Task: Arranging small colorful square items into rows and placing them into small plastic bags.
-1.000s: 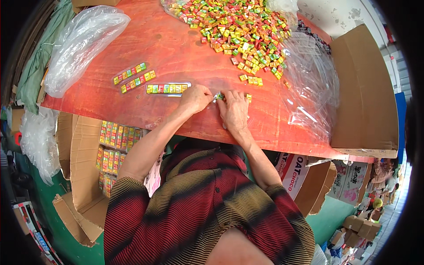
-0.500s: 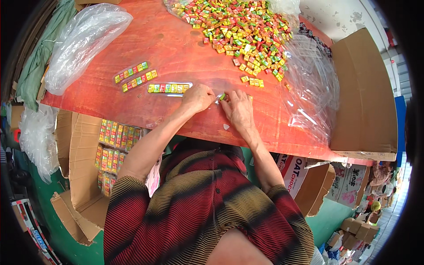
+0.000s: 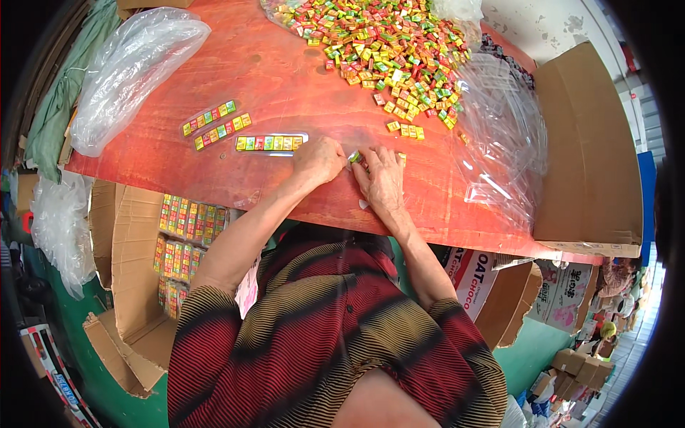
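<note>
My left hand [image 3: 320,161] is closed in a pinch over the table, its fingertips turned toward my right hand; what they hold is hidden. My right hand [image 3: 381,175] is curled over a short row of small coloured boxes, mostly covered by its fingers. A green box [image 3: 354,157] with a shiny clear edge shows between the hands, and a yellow end peeks out beyond the right fingers. Left of my left hand lies a clear plastic tray holding a row of small boxes [image 3: 270,143]. Farther left are two more filled rows [image 3: 216,124] in clear plastic.
A large heap of small boxes [image 3: 392,53] covers the far side of the red table [image 3: 264,78]. Clear plastic trays [image 3: 503,135] pile up at right beside a cardboard box [image 3: 589,150]. A plastic bag [image 3: 135,71] lies far left; an open carton [image 3: 135,264] holds packed rows below.
The view shifts slightly. My right hand's fingers have moved a little over the row of boxes; my left hand stays almost in place, still pinched.
</note>
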`<action>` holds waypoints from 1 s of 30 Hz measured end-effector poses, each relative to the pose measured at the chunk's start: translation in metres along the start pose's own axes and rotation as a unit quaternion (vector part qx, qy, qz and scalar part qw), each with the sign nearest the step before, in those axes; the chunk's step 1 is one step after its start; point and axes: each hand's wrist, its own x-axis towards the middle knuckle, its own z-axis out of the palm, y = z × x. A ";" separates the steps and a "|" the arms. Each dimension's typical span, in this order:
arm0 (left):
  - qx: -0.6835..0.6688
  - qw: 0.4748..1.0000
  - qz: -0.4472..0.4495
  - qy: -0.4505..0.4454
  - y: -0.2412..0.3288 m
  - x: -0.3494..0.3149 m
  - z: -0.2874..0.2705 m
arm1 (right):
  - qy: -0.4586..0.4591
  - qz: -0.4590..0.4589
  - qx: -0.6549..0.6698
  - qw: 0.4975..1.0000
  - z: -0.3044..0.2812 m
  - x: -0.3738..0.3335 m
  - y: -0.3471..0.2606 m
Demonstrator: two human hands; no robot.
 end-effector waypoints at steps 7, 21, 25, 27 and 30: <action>0.026 0.998 0.029 0.040 0.004 -0.005 0.007 | -0.102 0.019 -0.128 0.986 -0.016 0.006 -0.004; 0.149 0.915 0.344 0.148 0.006 -0.037 0.045 | -0.063 0.004 0.041 0.997 -0.048 0.009 0.067; 0.160 0.922 0.327 0.128 0.004 -0.040 0.045 | -0.148 0.075 0.057 0.984 -0.054 0.015 0.069; 0.171 0.923 0.319 0.134 0.004 -0.041 0.043 | -0.166 0.101 0.058 0.979 -0.054 0.015 0.068; 0.165 0.908 0.361 0.136 0.010 -0.049 0.040 | -0.176 0.124 0.085 0.973 -0.053 0.012 0.066</action>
